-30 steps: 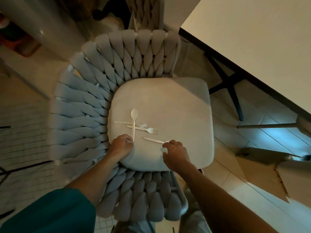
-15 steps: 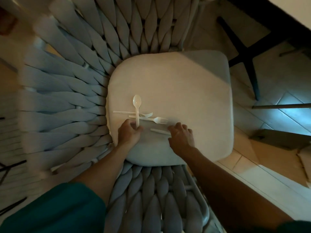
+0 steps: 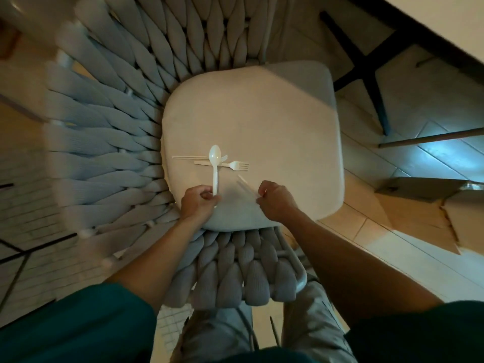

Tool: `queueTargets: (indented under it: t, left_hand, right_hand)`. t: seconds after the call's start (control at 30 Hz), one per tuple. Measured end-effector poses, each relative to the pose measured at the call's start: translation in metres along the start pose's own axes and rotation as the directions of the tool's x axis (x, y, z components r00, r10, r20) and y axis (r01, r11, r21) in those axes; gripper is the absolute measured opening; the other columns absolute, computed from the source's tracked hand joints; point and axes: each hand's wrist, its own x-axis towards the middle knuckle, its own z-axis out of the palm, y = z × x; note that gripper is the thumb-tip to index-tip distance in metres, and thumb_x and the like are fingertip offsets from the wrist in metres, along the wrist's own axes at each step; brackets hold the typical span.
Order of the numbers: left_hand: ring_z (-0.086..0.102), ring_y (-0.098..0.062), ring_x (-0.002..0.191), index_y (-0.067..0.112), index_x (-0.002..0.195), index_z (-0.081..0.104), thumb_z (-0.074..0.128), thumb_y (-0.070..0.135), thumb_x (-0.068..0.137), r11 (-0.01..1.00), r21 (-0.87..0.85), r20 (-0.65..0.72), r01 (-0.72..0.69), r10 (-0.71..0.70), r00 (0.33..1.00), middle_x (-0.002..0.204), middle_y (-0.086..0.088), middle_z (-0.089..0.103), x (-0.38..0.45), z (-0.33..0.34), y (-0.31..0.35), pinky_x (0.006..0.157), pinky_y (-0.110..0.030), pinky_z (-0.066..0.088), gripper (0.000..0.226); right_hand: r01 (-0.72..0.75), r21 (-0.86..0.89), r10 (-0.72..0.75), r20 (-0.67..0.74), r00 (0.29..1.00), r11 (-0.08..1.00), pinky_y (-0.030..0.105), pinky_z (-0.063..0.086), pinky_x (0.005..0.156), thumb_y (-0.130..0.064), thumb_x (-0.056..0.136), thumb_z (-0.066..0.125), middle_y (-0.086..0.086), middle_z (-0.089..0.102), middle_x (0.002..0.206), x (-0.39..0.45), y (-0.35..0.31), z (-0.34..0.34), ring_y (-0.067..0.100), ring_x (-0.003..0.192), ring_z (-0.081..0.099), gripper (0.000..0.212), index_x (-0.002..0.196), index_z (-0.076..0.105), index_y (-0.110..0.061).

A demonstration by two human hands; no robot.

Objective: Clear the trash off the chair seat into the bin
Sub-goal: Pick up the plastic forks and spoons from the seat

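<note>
My left hand pinches the spoon by its handle; my right hand pinches a thin plastic piece. A fork lies on the seat cushion. The spoon crosses it and may flick it off.

Both hands' fingers curled, pinching

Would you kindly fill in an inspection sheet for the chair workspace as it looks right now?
Surface: beige seat cushion on a woven chair.
Job's things: white plastic spoon, fork and another utensil crossed beneath it; thin white stick.
Clutter: nothing seen.
Grippers: left hand pinches the spoon handle; right hand pinches the stick.
Cables: nothing seen.
Surroundings: table, cardboard on the floor; no bin in view.
</note>
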Motion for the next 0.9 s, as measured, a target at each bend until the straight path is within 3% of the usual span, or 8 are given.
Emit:
queueTargets:
  t: [0.07,0.13,0.2,0.27,0.4,0.53,0.67,0.9]
  left_hand:
    - [0.057,-0.011,0.069,0.015,0.089,0.071,0.072,0.015,0.079,0.999,0.007,0.037,-0.038,0.038,0.999,0.073,0.003,0.064,-0.021,0.000,0.010,0.061,-0.017,0.042,0.010]
    - [0.059,-0.012,0.072,0.014,0.093,0.073,0.073,0.017,0.079,0.996,0.010,0.085,-0.085,0.084,0.993,0.078,-0.001,0.068,-0.040,0.001,0.018,0.071,-0.024,0.047,0.014]
    - [0.060,-0.013,0.071,0.020,0.087,0.073,0.075,0.020,0.077,0.992,-0.019,0.140,-0.128,0.129,0.982,0.075,0.001,0.068,-0.066,0.000,0.034,0.077,-0.031,0.049,0.010]
    - [0.057,-0.010,0.066,0.030,0.078,0.070,0.075,0.020,0.075,0.984,-0.063,0.184,-0.168,0.177,0.967,0.067,0.009,0.066,-0.085,0.000,0.047,0.074,-0.031,0.049,0.011]
    - [0.057,-0.005,0.065,0.027,0.084,0.070,0.073,0.009,0.080,0.969,-0.106,0.271,-0.225,0.246,0.931,0.069,0.008,0.066,-0.137,0.014,0.087,0.067,-0.018,0.045,0.018]
    - [0.060,-0.003,0.063,0.034,0.087,0.067,0.074,0.007,0.078,0.947,-0.092,0.330,-0.309,0.322,0.887,0.070,0.005,0.067,-0.180,0.038,0.122,0.065,-0.014,0.049,0.030]
    - [0.067,-0.010,0.074,0.030,0.099,0.065,0.078,0.014,0.075,0.930,-0.028,0.340,-0.367,0.354,0.871,0.076,0.001,0.071,-0.215,0.071,0.151,0.074,-0.023,0.053,0.031]
    - [0.064,-0.008,0.078,0.028,0.098,0.065,0.078,0.024,0.075,0.888,0.092,0.331,-0.450,0.399,0.855,0.083,0.008,0.069,-0.259,0.157,0.209,0.068,-0.017,0.049,0.027]
  right_hand:
    - [-0.040,0.187,0.045,-0.026,0.999,0.982,0.024,0.042,0.066,-0.016,0.084,0.065,0.005,0.064,0.089,-0.020,0.000,-0.011,0.021,0.077,0.057,0.011,0.093,0.060,-0.015]
    - [-0.081,0.410,0.093,-0.009,0.996,0.908,0.019,0.044,0.056,-0.010,0.083,0.065,0.002,0.063,0.074,-0.041,0.000,-0.022,0.013,0.064,0.058,0.012,0.094,0.060,-0.010]
    - [-0.109,0.610,0.124,0.018,0.992,0.785,0.018,0.046,0.051,-0.004,0.083,0.065,0.004,0.064,0.069,-0.070,0.003,-0.039,0.008,0.056,0.058,0.013,0.096,0.061,-0.006]
    - [-0.189,0.758,0.169,0.105,0.980,0.625,0.022,0.052,0.055,-0.004,0.084,0.065,0.009,0.068,0.080,-0.090,0.007,-0.051,0.012,0.064,0.065,0.018,0.101,0.061,-0.004]
    - [-0.242,0.911,0.129,0.210,0.969,0.333,0.037,0.055,0.078,-0.019,0.093,0.059,0.012,0.066,0.098,-0.124,0.034,-0.079,0.023,0.088,0.066,0.022,0.112,0.058,-0.009]
    - [-0.231,0.970,0.060,0.226,0.972,0.081,0.042,0.051,0.080,-0.044,0.095,0.050,0.009,0.064,0.094,-0.141,0.063,-0.097,0.026,0.088,0.064,0.035,0.105,0.058,-0.012]
    - [-0.196,0.981,-0.067,0.195,0.978,-0.009,0.048,0.049,0.089,-0.047,0.093,0.051,0.010,0.066,0.097,-0.159,0.095,-0.124,0.027,0.093,0.064,0.039,0.108,0.061,-0.012]
    - [-0.119,0.993,-0.089,0.119,0.989,0.005,0.045,0.052,0.085,-0.010,0.096,0.053,0.007,0.065,0.097,-0.180,0.166,-0.183,0.022,0.087,0.068,0.011,0.106,0.056,-0.012]
